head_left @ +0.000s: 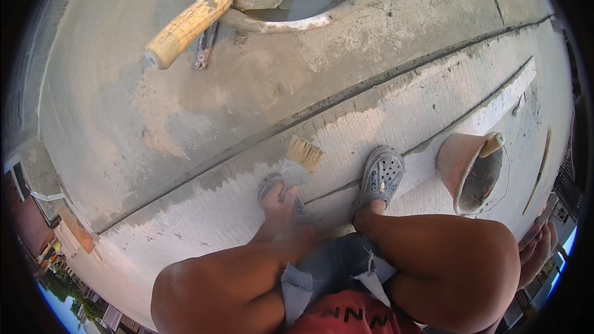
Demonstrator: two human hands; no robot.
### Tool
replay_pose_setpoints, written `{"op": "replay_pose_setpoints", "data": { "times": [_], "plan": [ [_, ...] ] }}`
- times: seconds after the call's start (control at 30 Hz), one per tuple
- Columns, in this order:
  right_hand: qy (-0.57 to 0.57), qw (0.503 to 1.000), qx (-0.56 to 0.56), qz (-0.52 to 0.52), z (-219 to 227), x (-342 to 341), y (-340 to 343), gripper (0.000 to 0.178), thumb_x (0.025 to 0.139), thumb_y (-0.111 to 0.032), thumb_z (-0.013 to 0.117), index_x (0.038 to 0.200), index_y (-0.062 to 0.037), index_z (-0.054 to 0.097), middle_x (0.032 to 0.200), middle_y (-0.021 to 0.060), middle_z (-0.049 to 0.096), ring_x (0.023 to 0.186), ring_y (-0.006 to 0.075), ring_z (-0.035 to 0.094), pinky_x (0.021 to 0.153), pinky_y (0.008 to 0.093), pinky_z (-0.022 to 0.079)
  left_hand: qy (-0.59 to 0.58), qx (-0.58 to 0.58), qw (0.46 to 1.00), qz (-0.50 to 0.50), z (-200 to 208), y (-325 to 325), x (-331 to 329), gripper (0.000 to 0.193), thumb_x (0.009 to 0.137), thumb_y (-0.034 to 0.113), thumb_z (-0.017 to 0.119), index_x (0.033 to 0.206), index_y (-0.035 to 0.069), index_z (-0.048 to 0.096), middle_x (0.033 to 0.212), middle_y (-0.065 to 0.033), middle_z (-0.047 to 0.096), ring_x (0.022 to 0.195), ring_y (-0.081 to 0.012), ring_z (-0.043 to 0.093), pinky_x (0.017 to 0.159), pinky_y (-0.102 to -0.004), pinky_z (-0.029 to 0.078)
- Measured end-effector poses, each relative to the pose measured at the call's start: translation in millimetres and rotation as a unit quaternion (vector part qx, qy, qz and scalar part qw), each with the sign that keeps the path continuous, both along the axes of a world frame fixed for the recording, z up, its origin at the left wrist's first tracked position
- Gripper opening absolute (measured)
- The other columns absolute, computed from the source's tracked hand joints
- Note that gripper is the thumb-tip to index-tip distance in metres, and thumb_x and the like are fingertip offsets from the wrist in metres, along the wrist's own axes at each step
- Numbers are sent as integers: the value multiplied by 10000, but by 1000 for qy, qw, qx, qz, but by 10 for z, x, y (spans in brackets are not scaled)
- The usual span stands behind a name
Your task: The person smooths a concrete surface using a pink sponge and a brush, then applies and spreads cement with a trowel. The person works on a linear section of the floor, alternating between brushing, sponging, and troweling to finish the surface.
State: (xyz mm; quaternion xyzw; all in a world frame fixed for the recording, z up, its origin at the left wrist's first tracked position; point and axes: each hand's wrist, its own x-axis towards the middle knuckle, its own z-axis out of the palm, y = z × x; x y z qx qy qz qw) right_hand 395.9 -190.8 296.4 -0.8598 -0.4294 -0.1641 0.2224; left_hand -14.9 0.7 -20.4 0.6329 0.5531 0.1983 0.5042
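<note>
Left fingers [273,196] grip a flat paintbrush [302,159] over grooved outdoor concrete [411,102], right fingers' [546,244] state unclear, basin [303,24] ahead, bucket [456,164] rightward.

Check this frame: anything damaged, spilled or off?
The wooden handle jutting over the basin rim looks chipped and ragged at its upper end. Near the brush, uneven dark patches mark the pale grooved concrete; they look damp, but spilled or brushed on, I can't tell.

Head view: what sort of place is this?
Probably an outdoor building or repair site with cement work: a wooden-handled trowel lies over the rim of a basin of murky liquid, and a wide brush is above patchy, grooved concrete.
</note>
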Motion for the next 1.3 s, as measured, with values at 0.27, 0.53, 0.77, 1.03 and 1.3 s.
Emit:
{"op": "replay_pose_setpoints", "data": {
  "times": [0.27,0.53,0.77,1.03,1.3],
  "plan": [
    [480,851,43,210,-768,-241,2043,390,1102,-236,522,1375,37,571,1229,123,683,1023,177,658,924,295,510,-11,-76,996,-34,184,56,-15,323,884,297,804,961,-4,715,764,-166,672,658,-291,638,663,-370,502],
    [649,688,-111,304,-2194,-983,2257,274,1067,-171,611,1230,20,721,1090,90,747,994,148,676,894,305,527,-107,-136,985,20,588,251,189,364,945,344,750,1001,-16,745,728,-141,643,634,-183,546,642,-327,467],
    [819,538,-25,198,-2524,-1173,2242,231,1097,-190,540,1193,-24,668,978,13,713,908,86,668,755,253,557,-99,-133,986,35,548,86,202,378,960,364,734,954,-14,724,677,-102,559,637,-108,491,602,-329,425],
    [719,612,-106,313,-2611,-1236,2290,240,1054,-162,626,1227,-18,710,1014,40,711,888,118,651,775,284,550,-152,-254,931,214,666,176,90,439,1009,431,676,912,4,699,690,31,567,623,-60,483,563,-269,399],
    [55,755,-124,642,-2646,-1217,3456,356,844,-95,754,1185,-198,756,1142,68,615,962,274,644,773,375,577,-138,-191,890,390,752,74,-174,416,1039,401,649,856,27,666,623,48,514,565,-19,423,497,-230,325]
  ]
}}
